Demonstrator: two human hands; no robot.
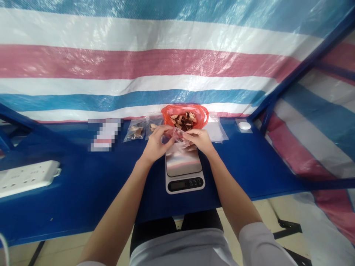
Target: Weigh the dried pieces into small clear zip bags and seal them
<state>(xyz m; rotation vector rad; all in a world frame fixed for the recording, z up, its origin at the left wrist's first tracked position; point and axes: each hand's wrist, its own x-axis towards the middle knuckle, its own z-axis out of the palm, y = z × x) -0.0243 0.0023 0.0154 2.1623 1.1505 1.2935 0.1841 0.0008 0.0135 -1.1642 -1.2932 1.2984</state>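
- Head view: the left hand [156,143] and right hand [198,141] are close together, fingers pinching the upper edge of a clear plastic bag [177,138]
- That bag hangs just over the steel platform of a digital scale [183,162]; whether it touches the platform is hard to tell
- Directly behind the hands, an orange-red plastic bag [169,116] lies open, filled with brown-and-cream pieces [183,121]
- Two small clear bags [135,131] holding similar pieces lie left of it on the blue bench [83,177]
- A stack of flat clear bags [215,131] lies to the right
- Further left sits a white power strip [26,178]
- A striped tarpaulin [166,62] hangs behind the bench
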